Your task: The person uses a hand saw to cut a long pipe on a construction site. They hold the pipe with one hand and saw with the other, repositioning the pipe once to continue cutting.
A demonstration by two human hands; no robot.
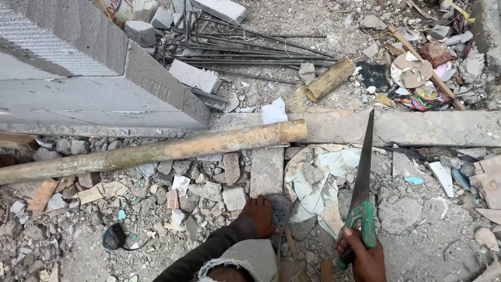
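Rubble ground [417, 250], right hand [365, 258] holding saw [362, 183], bamboo pole [156, 151] beside block wall [78, 78]

The hand saw [362, 177] has a long, dark, tapering blade and a green handle. It is held upright-tilted, tip pointing away toward the concrete ledge, handle low at the near right. The long bamboo pole [156, 151], yellow-brown with 1 visible node ring, lies across the rubble, its cut right end resting at the ledge, well apart from the saw.
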